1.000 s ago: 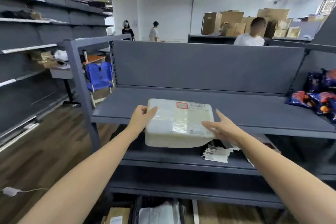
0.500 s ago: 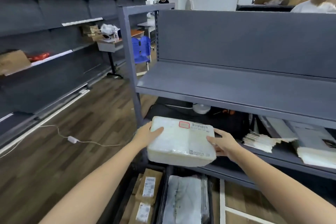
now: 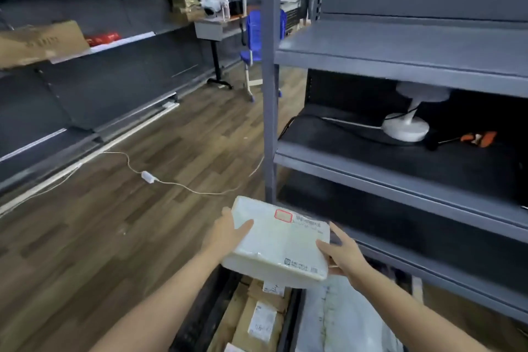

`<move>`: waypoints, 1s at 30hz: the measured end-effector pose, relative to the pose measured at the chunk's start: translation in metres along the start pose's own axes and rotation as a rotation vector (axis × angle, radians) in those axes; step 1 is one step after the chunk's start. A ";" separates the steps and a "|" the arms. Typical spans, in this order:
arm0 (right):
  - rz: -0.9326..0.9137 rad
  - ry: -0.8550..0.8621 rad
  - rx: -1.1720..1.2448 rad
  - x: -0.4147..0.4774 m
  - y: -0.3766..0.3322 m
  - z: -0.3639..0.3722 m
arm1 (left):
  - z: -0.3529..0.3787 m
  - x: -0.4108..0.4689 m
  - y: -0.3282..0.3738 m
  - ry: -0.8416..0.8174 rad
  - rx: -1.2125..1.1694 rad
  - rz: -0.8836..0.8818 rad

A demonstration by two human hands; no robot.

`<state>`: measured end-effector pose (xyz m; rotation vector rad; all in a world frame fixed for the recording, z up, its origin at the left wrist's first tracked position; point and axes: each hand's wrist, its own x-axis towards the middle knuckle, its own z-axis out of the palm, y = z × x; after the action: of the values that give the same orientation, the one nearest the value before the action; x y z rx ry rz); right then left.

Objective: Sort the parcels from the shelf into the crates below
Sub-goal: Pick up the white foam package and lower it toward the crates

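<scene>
Below, two crates [image 3: 197, 313] of parcels were cut off by the frame. Over them, the left hand [image 3: 225, 233] and right hand [image 3: 343, 254] gripped a white parcel [image 3: 277, 240] by its ends, fingers [image 3: 338, 233] largely hidden underneath, beside the grey shelf [image 3: 400, 51].

Your left hand [image 3: 225, 233] and right hand [image 3: 344, 254] grip a white plastic-wrapped rectangular parcel [image 3: 280, 243] between them.
Your left thumb lies across the top near the left side, with the fingers hidden underneath. Your right thumb rests on the top by the right end, with the fingers curled round behind it. Both bare forearms reach forward from the lower edge of the view and converge.
</scene>
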<state>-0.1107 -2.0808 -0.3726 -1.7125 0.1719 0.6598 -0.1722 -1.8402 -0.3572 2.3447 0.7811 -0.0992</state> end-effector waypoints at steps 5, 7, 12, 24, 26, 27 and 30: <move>-0.065 -0.013 -0.059 0.087 0.097 0.042 | 0.083 0.042 -0.087 0.093 -0.039 -0.050; -0.121 -0.014 -0.118 0.123 0.130 0.059 | 0.108 0.052 -0.120 0.122 0.003 -0.048; -0.323 -0.090 -0.241 0.192 0.185 0.104 | 0.154 0.061 -0.195 0.238 0.016 -0.073; -0.535 -0.395 -0.452 0.224 0.216 0.209 | 0.195 0.018 -0.297 0.184 -0.089 -0.442; -0.561 -0.421 -0.482 0.230 0.214 0.226 | 0.194 0.019 -0.307 0.185 -0.114 -0.474; -0.576 -0.420 -0.481 0.234 0.215 0.234 | 0.193 0.019 -0.313 0.193 -0.120 -0.481; -0.598 -0.420 -0.534 0.245 0.223 0.250 | 0.194 0.023 -0.327 0.179 -0.103 -0.512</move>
<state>-0.0926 -1.8463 -0.7152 -1.9412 -0.8479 0.6208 -0.3118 -1.7480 -0.6996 2.0269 1.4269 -0.0656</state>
